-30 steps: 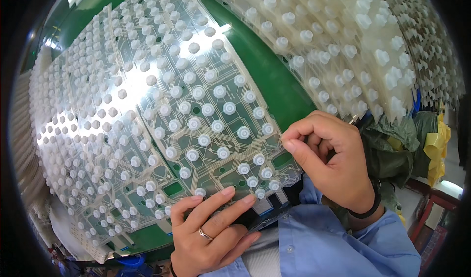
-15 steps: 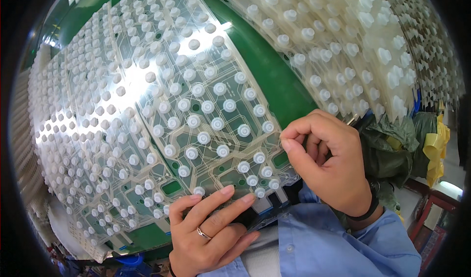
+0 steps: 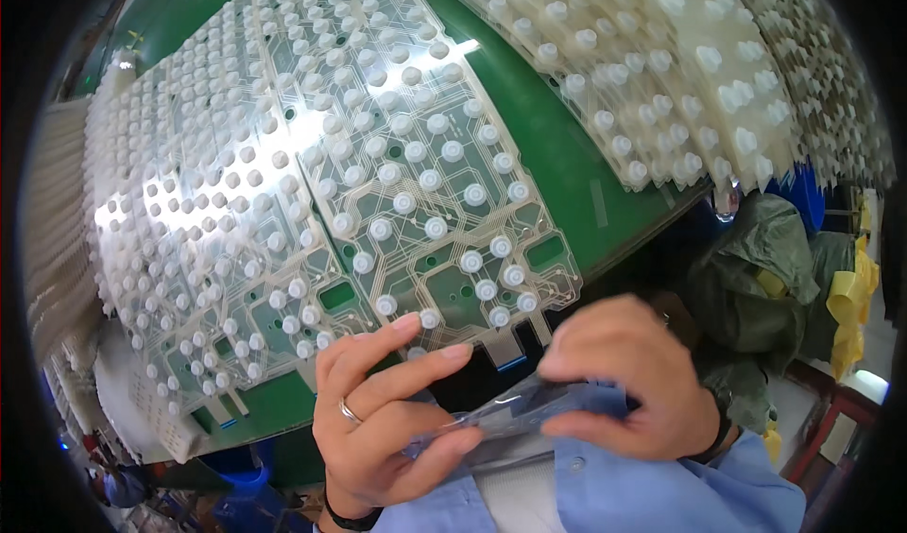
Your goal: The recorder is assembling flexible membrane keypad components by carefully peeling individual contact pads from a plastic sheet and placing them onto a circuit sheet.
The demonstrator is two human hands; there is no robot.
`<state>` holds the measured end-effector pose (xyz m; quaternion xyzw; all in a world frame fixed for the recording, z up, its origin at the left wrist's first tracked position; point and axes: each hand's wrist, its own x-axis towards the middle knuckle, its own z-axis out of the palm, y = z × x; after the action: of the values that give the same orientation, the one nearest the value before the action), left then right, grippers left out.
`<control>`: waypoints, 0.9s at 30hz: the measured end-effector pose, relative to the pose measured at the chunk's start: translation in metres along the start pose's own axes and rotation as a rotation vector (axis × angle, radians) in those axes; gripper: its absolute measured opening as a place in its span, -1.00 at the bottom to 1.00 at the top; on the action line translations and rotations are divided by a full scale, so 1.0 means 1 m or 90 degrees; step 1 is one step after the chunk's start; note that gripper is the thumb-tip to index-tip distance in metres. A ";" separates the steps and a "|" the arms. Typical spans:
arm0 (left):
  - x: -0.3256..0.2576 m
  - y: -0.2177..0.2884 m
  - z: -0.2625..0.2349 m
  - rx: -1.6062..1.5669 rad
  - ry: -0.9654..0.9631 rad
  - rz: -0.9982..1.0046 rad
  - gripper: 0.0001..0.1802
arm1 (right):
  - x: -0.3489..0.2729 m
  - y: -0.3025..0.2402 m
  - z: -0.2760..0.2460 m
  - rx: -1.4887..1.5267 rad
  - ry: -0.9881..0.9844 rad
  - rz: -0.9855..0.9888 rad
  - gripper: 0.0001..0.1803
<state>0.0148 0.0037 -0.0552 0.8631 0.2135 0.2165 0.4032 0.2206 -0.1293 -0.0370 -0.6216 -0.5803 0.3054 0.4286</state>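
A clear plastic film (image 3: 515, 408), creased and shiny, is between my hands at the table's near edge. My left hand (image 3: 383, 410), wearing a ring, pinches its left end between thumb and fingers. Its index and middle fingertips rest near the lower edge of a clear keyboard membrane sheet (image 3: 444, 169) with white rubber domes and printed traces. My right hand (image 3: 638, 382), somewhat blurred, curls around the film's right end, thumb below and fingers above. More domed membrane sheets (image 3: 203, 212) lie overlapped to the left.
A large fanned stack of domed sheets (image 3: 652, 70) stands at the far right of the green table (image 3: 543, 146). Another stack (image 3: 61, 212) lines the left side. Dark plastic bags (image 3: 765, 259) and a yellow item (image 3: 850, 292) hang beyond the table's right edge.
My right hand has left the membrane sheet's right edge and moved down to the clear film. My left thumb has closed on the film. The view has shifted slightly.
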 end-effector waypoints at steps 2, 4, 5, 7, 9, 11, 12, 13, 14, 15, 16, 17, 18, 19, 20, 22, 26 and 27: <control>-0.003 0.004 0.001 -0.006 0.014 -0.020 -0.74 | -0.014 -0.001 0.009 0.030 -0.012 0.012 -0.63; -0.005 0.008 0.003 -0.013 0.024 -0.027 -0.74 | -0.022 -0.005 0.014 0.090 0.017 0.066 -0.68; -0.007 0.011 0.003 -0.016 0.025 -0.026 -0.74 | -0.026 -0.007 0.016 0.128 0.034 0.101 -0.69; -0.008 0.015 0.004 -0.009 0.031 -0.031 -0.73 | -0.031 -0.011 0.016 0.202 0.067 0.170 -0.72; -0.009 0.018 0.004 0.010 0.038 -0.049 -0.73 | -0.033 -0.010 0.012 0.145 0.033 0.132 -0.72; -0.011 0.020 0.007 0.021 0.054 -0.074 -0.73 | -0.033 -0.007 0.010 0.064 0.042 0.056 -0.73; -0.011 0.020 0.009 0.025 0.060 -0.089 -0.73 | -0.032 -0.004 0.010 0.012 0.068 -0.001 -0.74; -0.011 0.021 0.010 0.024 0.062 -0.098 -0.73 | -0.032 -0.002 0.011 -0.041 0.095 -0.057 -0.75; -0.010 0.022 0.010 0.024 0.064 -0.106 -0.74 | -0.032 -0.004 0.012 -0.072 0.126 -0.057 -0.71; -0.010 0.022 0.011 0.023 0.066 -0.117 -0.74 | -0.031 -0.006 0.008 -0.098 0.132 -0.079 -0.69; -0.009 0.023 0.012 0.045 0.069 -0.105 -0.74 | -0.030 -0.010 0.003 -0.124 0.138 -0.100 -0.67; -0.007 0.023 0.013 0.067 0.072 -0.093 -0.73 | -0.029 -0.010 -0.003 -0.149 0.145 -0.122 -0.66; -0.005 0.022 0.015 0.088 0.074 -0.082 -0.73 | -0.031 -0.005 -0.009 -0.131 0.135 -0.114 -0.62; -0.003 0.023 0.015 0.072 0.034 -0.052 -0.72 | -0.029 -0.001 -0.016 -0.110 0.139 -0.077 -0.69; -0.001 0.023 0.015 0.055 -0.005 -0.022 -0.71 | -0.023 0.001 -0.017 -0.038 0.158 0.000 -0.73; 0.007 0.020 0.021 0.050 -0.062 0.063 -0.68 | -0.008 0.012 -0.020 0.045 0.163 0.111 -0.85; 0.022 0.015 0.036 0.102 -0.102 0.114 -0.70 | 0.012 0.026 -0.016 0.058 0.165 0.143 -0.92; 0.022 0.012 0.038 0.111 -0.101 0.114 -0.70 | 0.014 0.029 -0.016 0.056 0.152 0.146 -0.93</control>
<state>0.0563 -0.0140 -0.0633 0.9248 0.1215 0.1636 0.3214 0.2499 -0.1172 -0.0535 -0.6962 -0.4368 0.3011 0.4835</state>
